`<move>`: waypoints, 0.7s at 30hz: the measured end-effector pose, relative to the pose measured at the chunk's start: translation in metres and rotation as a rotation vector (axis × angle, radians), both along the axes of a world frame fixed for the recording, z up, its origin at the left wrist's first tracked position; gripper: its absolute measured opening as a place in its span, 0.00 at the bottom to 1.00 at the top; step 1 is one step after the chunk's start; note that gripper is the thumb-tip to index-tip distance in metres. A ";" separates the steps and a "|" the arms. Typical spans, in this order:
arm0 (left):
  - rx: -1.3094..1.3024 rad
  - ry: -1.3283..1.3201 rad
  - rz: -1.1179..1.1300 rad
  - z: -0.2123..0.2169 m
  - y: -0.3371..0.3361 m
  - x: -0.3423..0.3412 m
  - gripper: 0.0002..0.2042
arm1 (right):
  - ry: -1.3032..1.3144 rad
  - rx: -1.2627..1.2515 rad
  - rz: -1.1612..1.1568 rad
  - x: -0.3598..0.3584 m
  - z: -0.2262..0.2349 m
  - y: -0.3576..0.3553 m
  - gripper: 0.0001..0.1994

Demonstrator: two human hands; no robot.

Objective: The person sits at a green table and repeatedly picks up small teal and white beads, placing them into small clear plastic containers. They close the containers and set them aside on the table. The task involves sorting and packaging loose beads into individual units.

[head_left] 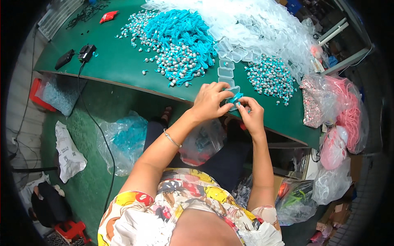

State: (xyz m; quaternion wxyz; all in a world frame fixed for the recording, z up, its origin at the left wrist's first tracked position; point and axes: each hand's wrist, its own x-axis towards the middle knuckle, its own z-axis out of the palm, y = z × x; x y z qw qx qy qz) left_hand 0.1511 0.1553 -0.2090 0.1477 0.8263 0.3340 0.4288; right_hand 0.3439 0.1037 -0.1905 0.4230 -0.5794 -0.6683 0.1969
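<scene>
My left hand is closed, with thumb and fingertips on a small bundle of turquoise cord. On the bundle's right side my right hand pinches the cord too, fingers bent close together. The bundle sits over a small clear plastic case at the table's near edge; my fingers partly hide it. Beyond it, more small clear cases stand in a short row leading away from me. Whether a small grey-and-blue piece is between my right fingertips is too small to tell.
A heap of turquoise cords with grey-and-blue pieces lies left on the green table. Loose grey-and-blue pieces lie right, below a big pile of clear cases. A black cable hangs off the left edge. Bags of pink cord stand right.
</scene>
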 end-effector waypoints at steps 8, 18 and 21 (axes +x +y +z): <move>-0.049 0.006 0.025 -0.005 -0.001 0.009 0.10 | 0.092 0.017 0.001 0.002 -0.010 0.000 0.07; -0.088 0.058 -0.032 -0.001 0.003 0.003 0.06 | 0.058 0.022 0.106 0.002 -0.003 0.000 0.06; -0.083 0.030 -0.040 -0.003 0.003 0.001 0.07 | -0.015 0.111 0.146 0.001 -0.002 -0.001 0.06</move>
